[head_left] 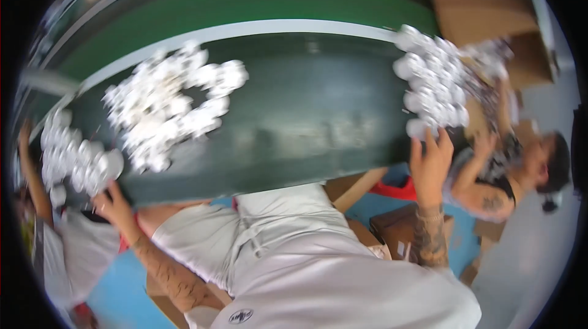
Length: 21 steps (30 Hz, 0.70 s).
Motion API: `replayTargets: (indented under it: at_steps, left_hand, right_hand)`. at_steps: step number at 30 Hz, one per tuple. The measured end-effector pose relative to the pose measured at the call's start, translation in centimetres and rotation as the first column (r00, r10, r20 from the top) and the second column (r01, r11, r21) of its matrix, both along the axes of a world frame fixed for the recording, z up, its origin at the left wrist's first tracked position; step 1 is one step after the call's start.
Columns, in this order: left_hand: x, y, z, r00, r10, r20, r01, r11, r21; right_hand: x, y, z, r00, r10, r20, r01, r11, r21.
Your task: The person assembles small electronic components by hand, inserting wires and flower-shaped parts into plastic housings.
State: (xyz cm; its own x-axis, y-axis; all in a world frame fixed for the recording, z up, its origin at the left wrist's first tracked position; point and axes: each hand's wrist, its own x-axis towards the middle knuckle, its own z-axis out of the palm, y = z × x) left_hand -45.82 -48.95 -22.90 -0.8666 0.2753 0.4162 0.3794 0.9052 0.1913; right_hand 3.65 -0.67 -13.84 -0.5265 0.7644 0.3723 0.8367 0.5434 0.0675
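Two groups of small white round pieces, their exact kind too blurred to tell, lie near my hands on the dark green work surface (306, 102). My left hand (114, 208) is at the near edge of the left group (76, 154). Its fingertips meet the lowest pieces, with the fingers somewhat apart. Over on the right, my right hand (432, 164) reaches forward with fingers spread, fingertips against the near end of the right group (432, 81). Between them, left of centre, a bigger loose heap of white pieces (162, 99) lies apart from both hands.
A pale rail (275, 27) runs behind the surface, with a green strip beyond. At the right, a co-worker (490, 185) has hands near clear-looking items (487, 56) beside a large cardboard box (490, 4). Another person (67, 255) stands at the left. Boxes (407, 228) sit on the blue floor.
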Motion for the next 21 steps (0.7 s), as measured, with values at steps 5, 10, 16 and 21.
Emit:
replayTargets:
  at_steps: [5,10,16,21]
  left_hand:
    - [10.8,11.6,1.6,0.963,0.099,-0.249,0.054,0.838,0.543]
    - [17.6,23.2,8.4,0.822,-0.554,-0.133,0.568,0.811,0.137]
    - [14.1,25.2,6.4,0.777,-0.628,-0.049,0.629,0.777,0.008]
    - [14.6,24.1,8.6,0.743,-0.663,0.095,0.660,0.749,0.057]
  right_hand:
    - [0.4,-1.8,0.1,0.947,0.192,-0.258,-0.223,0.970,-0.095]
    - [-2.1,-0.5,-0.4,0.719,-0.011,-0.695,-0.455,0.749,-0.482]
    - [-4.3,3.4,1.4,0.787,-0.161,-0.595,-0.465,0.479,-0.745]
    - [-4.3,5.7,1.3,0.853,-0.316,-0.416,-0.442,-0.012,-0.897]
